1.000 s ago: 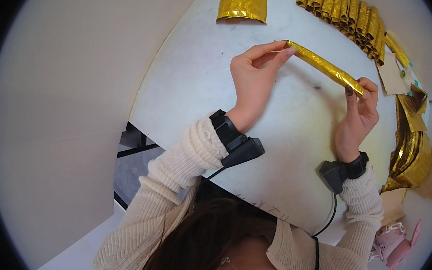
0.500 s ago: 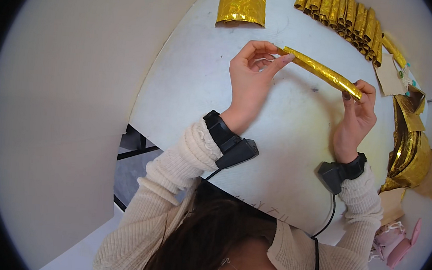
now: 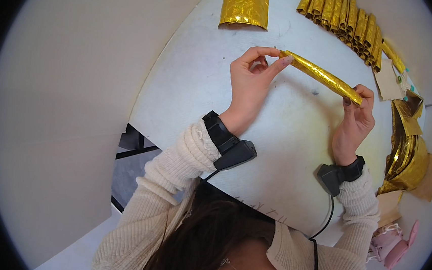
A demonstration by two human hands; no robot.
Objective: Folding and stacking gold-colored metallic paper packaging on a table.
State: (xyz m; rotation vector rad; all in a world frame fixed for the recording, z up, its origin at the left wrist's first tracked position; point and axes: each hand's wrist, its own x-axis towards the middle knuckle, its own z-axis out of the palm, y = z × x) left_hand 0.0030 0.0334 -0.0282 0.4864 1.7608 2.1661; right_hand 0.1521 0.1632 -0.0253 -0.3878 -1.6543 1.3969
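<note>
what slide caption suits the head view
Left hand and right hand pinch a gold roll at opposite ends above a table.

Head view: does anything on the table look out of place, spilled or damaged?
Nothing looks spilled. One gold piece lies askew at the right end of the stacked rolls, slanting the other way. The table has a small dark mark below the held gold roll and scribbles along its near edge.

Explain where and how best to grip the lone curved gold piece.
Probably take the curved gold piece by the middle of its near edge, coming from the person's side: that edge arches up between lower corners, apparently leaving room beneath for a pinch.
</note>
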